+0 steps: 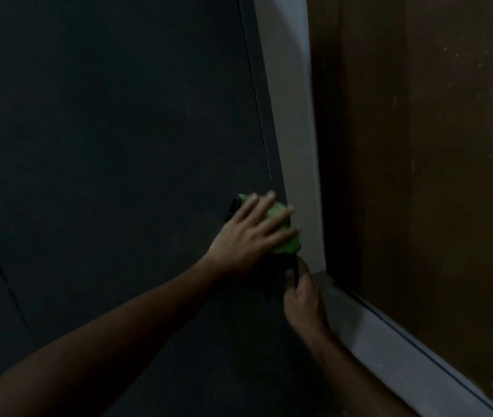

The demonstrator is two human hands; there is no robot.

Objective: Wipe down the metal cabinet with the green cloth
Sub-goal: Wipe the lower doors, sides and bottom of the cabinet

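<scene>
The dark metal cabinet fills the left half of the head view, its flat face in deep shadow. My left hand lies flat with straight, spread fingers on the green cloth and presses it against the cabinet face close to its right edge. Most of the cloth is hidden under the fingers. A dark end of it hangs down below the hand. My right hand is just underneath, thumb and fingers curled and pinching that hanging end.
A pale wall strip runs down right beside the cabinet's edge. Further right stands a brown wooden panel, with a grey ledge along its base. The light is dim.
</scene>
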